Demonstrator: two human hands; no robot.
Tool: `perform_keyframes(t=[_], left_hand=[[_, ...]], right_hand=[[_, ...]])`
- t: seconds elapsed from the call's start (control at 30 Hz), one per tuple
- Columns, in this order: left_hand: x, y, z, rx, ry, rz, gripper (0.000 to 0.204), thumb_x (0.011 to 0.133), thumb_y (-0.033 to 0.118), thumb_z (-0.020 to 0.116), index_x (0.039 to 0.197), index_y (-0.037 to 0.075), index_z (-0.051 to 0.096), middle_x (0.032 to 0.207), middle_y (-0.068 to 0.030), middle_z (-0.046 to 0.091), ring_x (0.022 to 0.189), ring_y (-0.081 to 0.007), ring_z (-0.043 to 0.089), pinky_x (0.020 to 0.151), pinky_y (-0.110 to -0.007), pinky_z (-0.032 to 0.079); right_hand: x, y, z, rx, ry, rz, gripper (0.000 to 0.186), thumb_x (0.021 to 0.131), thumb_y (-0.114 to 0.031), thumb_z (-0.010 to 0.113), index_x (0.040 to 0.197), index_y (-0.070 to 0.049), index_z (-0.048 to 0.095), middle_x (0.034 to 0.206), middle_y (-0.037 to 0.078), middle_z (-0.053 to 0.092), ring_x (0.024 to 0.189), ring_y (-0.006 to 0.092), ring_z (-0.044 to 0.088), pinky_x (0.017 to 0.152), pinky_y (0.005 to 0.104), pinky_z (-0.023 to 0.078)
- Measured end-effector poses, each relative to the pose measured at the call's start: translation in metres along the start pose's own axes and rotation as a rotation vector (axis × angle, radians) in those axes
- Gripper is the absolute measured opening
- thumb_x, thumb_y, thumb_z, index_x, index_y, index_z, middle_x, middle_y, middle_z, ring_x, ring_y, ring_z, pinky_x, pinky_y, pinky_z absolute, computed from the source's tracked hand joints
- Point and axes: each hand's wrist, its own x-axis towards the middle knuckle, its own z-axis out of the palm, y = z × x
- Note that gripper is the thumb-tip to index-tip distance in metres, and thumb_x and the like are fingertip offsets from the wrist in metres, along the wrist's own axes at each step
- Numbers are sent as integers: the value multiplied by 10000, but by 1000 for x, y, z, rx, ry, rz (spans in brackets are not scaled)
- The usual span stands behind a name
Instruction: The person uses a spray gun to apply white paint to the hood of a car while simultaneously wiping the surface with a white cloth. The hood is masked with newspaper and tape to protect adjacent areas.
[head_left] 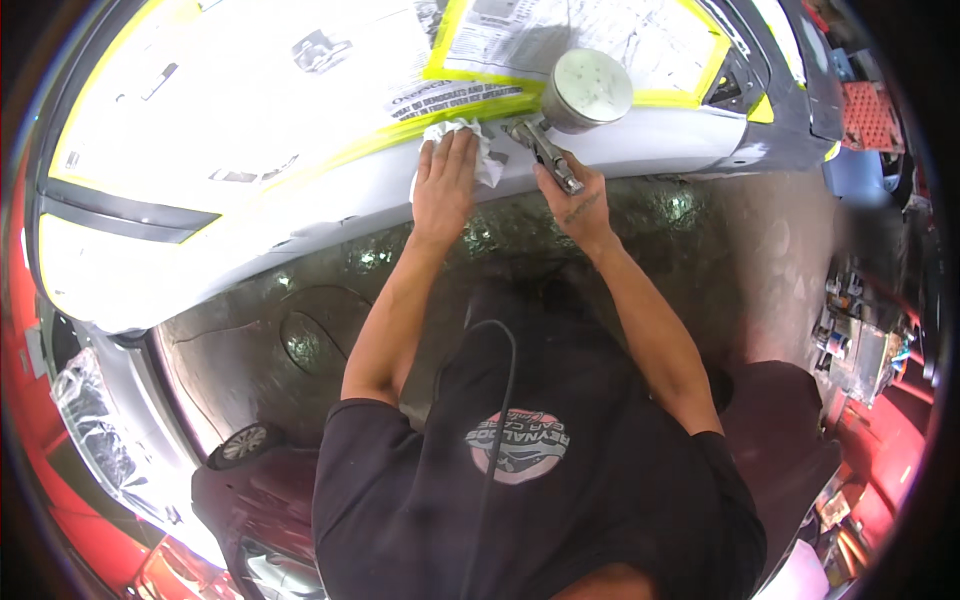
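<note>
My right hand (580, 205) is closed round the handle of a metal paint spray gun (550, 160). A round, pale-topped cup (590, 88) sits on the gun, close to the car's side. My left hand (446, 195) holds a crumpled white wipe (488, 170) flat against the light grey car panel (660, 145), its fingers stretched over the wipe. Just above the wipe runs yellow masking tape (400, 133), edging the newspaper (480, 60) that covers the windows. The gun's nozzle is hard to make out.
Behind me stands a dark red car (270, 490). A thin hose or cable (300, 295) lies curved on the shiny floor (390, 270). At the right are a red crate (878, 117), a blue container (858, 178) and a cluttered bench (868, 360). A plastic-covered car part (95, 430) is at the left.
</note>
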Motion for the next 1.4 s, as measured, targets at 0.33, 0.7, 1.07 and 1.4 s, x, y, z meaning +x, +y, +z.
perform_keyframes(t=[0.33,0.7,1.07,1.4], left_hand=[[-37,-41,-10,-10,30,-130,679,824,-22,638,1490,71,543,1536,-83,495,1447,-275,459,1246,-511,345],[-66,-73,-16,8,40,-251,663,871,24,608,1526,48,508,1587,-105,474,1462,-329,467,1253,-568,311],[-89,-100,-28,4,102,-446,682,842,-30,605,1514,41,515,1564,-120,522,1421,-386,500,1211,-548,364],[-103,-124,-30,-44,195,-448,683,822,-63,554,1498,32,531,1541,-156,539,1412,-441,489,1193,-529,401]], right_hand=[[-8,-13,45,5,-28,-46,363,917,-153,752,1245,-3,709,889,222,749,777,341,760,702,390,567],[-6,-32,93,-13,-57,-167,351,905,-153,780,1217,-5,718,962,229,764,771,349,755,709,403,574],[-8,-46,123,86,-152,-194,319,929,-210,759,1191,-32,723,871,189,748,645,323,707,623,393,538],[-11,-60,147,72,-173,-245,298,935,-213,741,1175,-38,718,892,173,747,722,359,708,656,428,543]])
